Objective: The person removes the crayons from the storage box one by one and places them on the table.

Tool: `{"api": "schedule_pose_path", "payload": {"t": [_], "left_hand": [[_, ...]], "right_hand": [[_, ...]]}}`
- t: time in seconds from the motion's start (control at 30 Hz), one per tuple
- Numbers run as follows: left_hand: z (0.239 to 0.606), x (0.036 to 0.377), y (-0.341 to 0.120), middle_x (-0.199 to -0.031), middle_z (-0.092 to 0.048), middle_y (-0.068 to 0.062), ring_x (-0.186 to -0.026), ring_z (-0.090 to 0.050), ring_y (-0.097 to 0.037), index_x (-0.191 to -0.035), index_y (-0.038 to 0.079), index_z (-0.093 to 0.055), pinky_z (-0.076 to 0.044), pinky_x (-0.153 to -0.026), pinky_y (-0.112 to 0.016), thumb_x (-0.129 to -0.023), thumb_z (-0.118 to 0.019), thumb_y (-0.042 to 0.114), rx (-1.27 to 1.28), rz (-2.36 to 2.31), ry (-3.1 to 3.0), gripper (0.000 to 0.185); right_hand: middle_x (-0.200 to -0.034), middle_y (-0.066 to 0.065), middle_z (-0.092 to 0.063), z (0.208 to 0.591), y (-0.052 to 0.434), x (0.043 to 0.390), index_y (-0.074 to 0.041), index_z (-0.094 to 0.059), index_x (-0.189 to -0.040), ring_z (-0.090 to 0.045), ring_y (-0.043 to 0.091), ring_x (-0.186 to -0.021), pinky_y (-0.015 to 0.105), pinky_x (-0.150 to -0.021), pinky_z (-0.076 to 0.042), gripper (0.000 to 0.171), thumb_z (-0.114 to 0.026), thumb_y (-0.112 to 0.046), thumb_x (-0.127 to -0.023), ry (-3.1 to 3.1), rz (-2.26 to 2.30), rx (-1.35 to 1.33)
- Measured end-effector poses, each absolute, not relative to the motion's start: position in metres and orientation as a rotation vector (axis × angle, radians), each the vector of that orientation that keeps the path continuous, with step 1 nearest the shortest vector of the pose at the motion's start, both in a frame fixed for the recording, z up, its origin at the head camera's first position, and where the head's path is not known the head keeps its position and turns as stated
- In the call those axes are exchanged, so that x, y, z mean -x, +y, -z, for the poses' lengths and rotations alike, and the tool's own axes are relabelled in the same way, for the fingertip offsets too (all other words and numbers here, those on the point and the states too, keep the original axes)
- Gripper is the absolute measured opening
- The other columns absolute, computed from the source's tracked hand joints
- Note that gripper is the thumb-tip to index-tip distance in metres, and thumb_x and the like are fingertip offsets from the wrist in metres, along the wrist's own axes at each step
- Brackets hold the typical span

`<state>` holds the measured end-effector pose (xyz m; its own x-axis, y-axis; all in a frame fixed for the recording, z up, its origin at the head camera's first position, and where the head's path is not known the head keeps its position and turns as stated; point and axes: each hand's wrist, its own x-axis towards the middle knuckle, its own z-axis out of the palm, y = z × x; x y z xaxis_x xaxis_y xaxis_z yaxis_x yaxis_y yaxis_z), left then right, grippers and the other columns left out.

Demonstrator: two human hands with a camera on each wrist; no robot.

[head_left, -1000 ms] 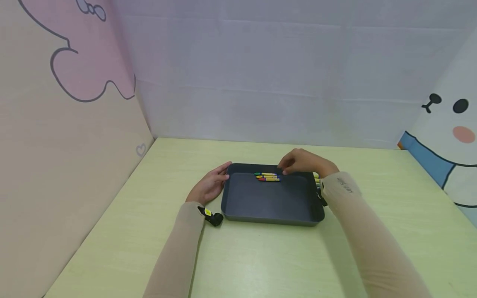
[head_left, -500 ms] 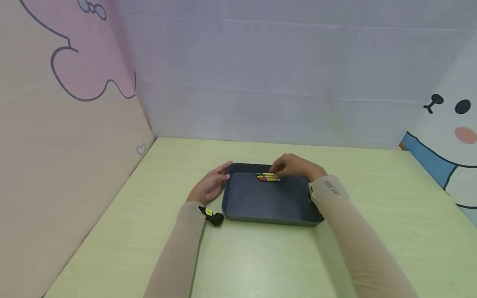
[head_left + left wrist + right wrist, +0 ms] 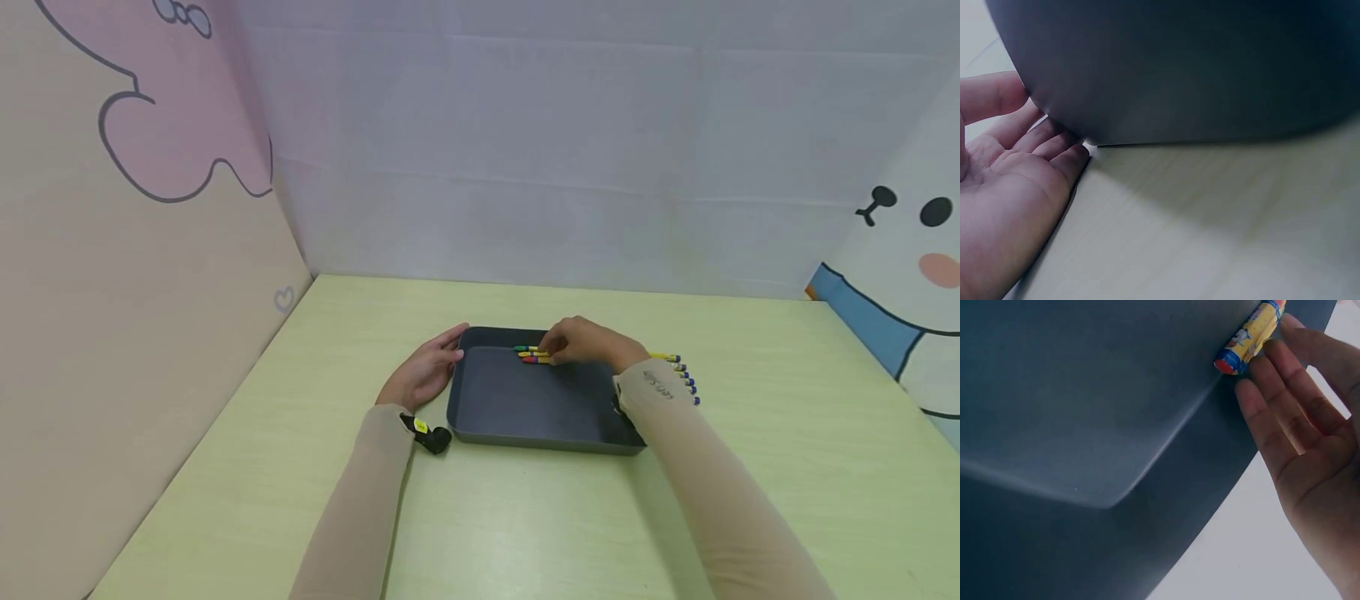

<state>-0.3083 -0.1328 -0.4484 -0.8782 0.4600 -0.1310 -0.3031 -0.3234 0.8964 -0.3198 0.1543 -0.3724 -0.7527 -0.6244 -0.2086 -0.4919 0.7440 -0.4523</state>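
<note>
The step in hand looks like lining up the crayons near the tray's far wall, so light fingertip work should suit it: nudge each one along its side, not its coloured tip, and use its neighbour as a straight edge. The red crayon (image 3: 1247,337) will probably roll or swing if pushed off-centre, so better to press near its middle. It lies nearest the person of three, with the yellow crayon (image 3: 532,355) between it and the green crayon (image 3: 522,348); all three rest in the tray (image 3: 525,408), tips to the left.

The right hand (image 3: 588,339) is partly spread, its fingers loosely bent and their tips close by the red crayon; whether thumb and forefinger pinch anything I cannot tell. The left hand (image 3: 422,372) lies relaxed, fingers and thumb touching the tray's left side, a useful check against sliding. Other crayons (image 3: 683,375) lie to the tray's right, partly hidden by the right sleeve (image 3: 663,396)
</note>
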Motion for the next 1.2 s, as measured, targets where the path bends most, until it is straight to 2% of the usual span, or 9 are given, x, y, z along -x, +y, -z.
{"api": "schedule_pose_path", "payload": {"t": [0.37,0.63,0.97,1.2], "left_hand": [[0.448,0.308,-0.134,-0.163,-0.006,-0.002,-0.145,-0.015,-0.017,-0.155,0.009,-0.017,-0.042,-0.085,-0.017,-0.098,-0.034,-0.010,-0.208,-2.228,1.450,0.062],[0.448,0.307,-0.134,-0.163,-0.007,-0.003,-0.145,-0.016,-0.017,-0.155,0.009,-0.018,-0.041,-0.088,-0.017,-0.098,-0.034,-0.011,-0.203,-2.234,1.449,0.062],[0.445,0.305,-0.136,-0.162,-0.012,-0.007,-0.127,-0.037,-0.014,-0.155,0.009,-0.016,-0.044,-0.082,-0.016,-0.098,-0.035,-0.009,-0.239,-2.216,1.467,0.062],[0.445,0.306,-0.136,-0.162,-0.013,-0.005,-0.136,-0.027,-0.019,-0.155,0.009,-0.019,-0.042,-0.084,-0.017,-0.098,-0.035,-0.009,-0.217,-2.222,1.461,0.062]], "right_hand": [[-0.104,0.012,-0.068,0.376,0.151,0.315,-0.001,-0.069,-0.114,-0.062,0.022,-0.092,0.036,-0.081,-0.052,0.025,-0.064,-0.003,-0.090,2.630,0.501,0.920],[-0.102,0.011,-0.067,0.383,0.150,0.314,-0.002,-0.069,-0.111,-0.061,0.020,-0.089,0.035,-0.079,-0.052,0.023,-0.065,-0.004,-0.089,2.645,0.543,0.891],[-0.098,0.007,-0.068,0.390,0.149,0.310,-0.007,-0.070,-0.111,-0.060,0.018,-0.087,0.034,-0.077,-0.051,0.021,-0.065,-0.009,-0.090,2.678,0.546,0.856],[-0.094,0.005,-0.067,0.391,0.150,0.307,-0.007,-0.070,-0.109,-0.059,0.015,-0.082,0.033,-0.073,-0.051,0.019,-0.066,-0.008,-0.090,2.695,0.571,0.856]]}}
